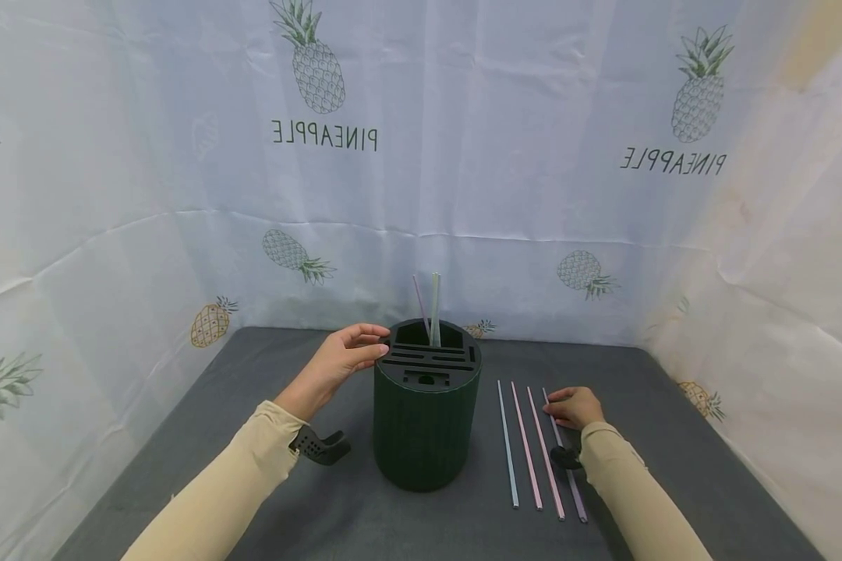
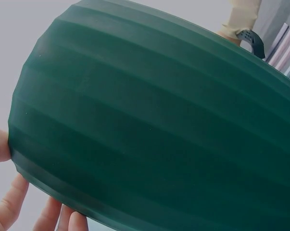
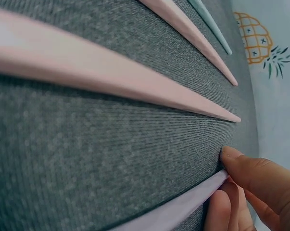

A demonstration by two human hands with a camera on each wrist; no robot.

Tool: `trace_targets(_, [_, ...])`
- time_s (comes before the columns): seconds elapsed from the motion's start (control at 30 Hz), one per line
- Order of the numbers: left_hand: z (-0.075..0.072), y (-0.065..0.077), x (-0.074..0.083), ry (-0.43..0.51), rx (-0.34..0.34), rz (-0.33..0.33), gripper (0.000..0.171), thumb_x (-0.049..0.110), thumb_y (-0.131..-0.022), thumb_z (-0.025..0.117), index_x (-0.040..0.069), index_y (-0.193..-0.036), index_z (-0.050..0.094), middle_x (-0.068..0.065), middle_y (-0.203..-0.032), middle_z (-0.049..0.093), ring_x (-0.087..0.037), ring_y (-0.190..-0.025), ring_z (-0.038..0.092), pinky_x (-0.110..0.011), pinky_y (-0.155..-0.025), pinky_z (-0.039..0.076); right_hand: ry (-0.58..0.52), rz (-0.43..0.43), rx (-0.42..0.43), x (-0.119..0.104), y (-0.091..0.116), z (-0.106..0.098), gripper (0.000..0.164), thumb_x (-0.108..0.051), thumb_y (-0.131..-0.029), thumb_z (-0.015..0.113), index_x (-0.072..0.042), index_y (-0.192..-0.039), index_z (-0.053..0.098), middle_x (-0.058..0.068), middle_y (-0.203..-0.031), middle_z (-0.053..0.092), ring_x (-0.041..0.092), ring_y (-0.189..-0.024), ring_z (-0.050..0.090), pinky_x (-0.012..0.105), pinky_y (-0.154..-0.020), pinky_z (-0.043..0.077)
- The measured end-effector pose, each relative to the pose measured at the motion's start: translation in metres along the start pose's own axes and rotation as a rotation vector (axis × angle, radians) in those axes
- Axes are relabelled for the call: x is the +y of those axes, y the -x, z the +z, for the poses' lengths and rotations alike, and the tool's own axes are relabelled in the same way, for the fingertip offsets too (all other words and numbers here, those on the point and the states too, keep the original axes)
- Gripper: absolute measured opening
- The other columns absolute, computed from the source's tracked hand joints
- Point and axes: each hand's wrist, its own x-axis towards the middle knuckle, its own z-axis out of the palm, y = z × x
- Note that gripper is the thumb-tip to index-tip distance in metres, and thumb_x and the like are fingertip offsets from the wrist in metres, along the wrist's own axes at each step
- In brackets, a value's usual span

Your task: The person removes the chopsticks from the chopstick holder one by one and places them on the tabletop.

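A dark green ribbed utensil holder (image 1: 426,436) with a slotted black top stands upright on the grey tabletop. My left hand (image 1: 344,354) reaches to its upper left rim, with the extended fingers and thumb touching it. In the left wrist view the thumb is at the top edge and the fingers (image 2: 48,214) lie spread along the side. My right hand (image 1: 574,407) pinches the far, thin end of a purple chopstick (image 1: 570,477) between thumb and fingertips. To its left lie two pink chopsticks (image 1: 547,456) and a pale blue chopstick (image 1: 507,444), roughly parallel.
Green and pink chopsticks (image 1: 435,308) stand in the holder's back compartment. A pale curtain (image 1: 463,179) with pineapple prints hangs behind and around the table. Black camera straps (image 1: 320,446) sit at both wrists.
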Motion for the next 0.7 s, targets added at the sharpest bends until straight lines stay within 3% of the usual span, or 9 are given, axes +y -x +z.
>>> trace_targets(0.37, [-0.001, 0.0, -0.001, -0.011, -0.006, -0.006, 0.04, 0.017, -0.092, 0.066, 0.007, -0.13, 0.056, -0.015, -0.136, 0.05, -0.03, -0.124, 0.051, -0.047, -0.11, 0.039, -0.016, 0.008, -0.011, 0.0, 0.0, -0.001, 0.039, -0.001, -0.081, 0.074, 0.014, -0.114, 0.061, 0.012, -0.086, 0.071, 0.009, -0.066, 0.065, 0.028, -0.061, 0.059])
trace_targets(0.53, [-0.002, 0.001, -0.001, -0.008, -0.018, -0.001, 0.041, 0.017, -0.093, 0.065, 0.007, -0.131, 0.054, -0.016, -0.137, 0.049, -0.03, -0.125, 0.051, -0.048, -0.111, 0.038, -0.053, 0.004, -0.053, -0.001, 0.0, -0.005, 0.042, -0.003, -0.082, 0.073, 0.016, -0.117, 0.057, 0.015, -0.093, 0.071, 0.013, -0.076, 0.067, 0.032, -0.068, 0.06])
trace_targets(0.7, [-0.001, 0.001, -0.001, -0.007, -0.008, -0.005, 0.041, 0.016, -0.092, 0.065, 0.007, -0.131, 0.055, -0.016, -0.136, 0.049, -0.03, -0.123, 0.052, -0.047, -0.11, 0.039, -0.08, -0.031, -0.085, -0.016, 0.003, -0.014, 0.046, -0.008, -0.088, 0.07, 0.016, -0.123, 0.054, 0.025, -0.11, 0.066, 0.023, -0.09, 0.068, 0.039, -0.08, 0.059])
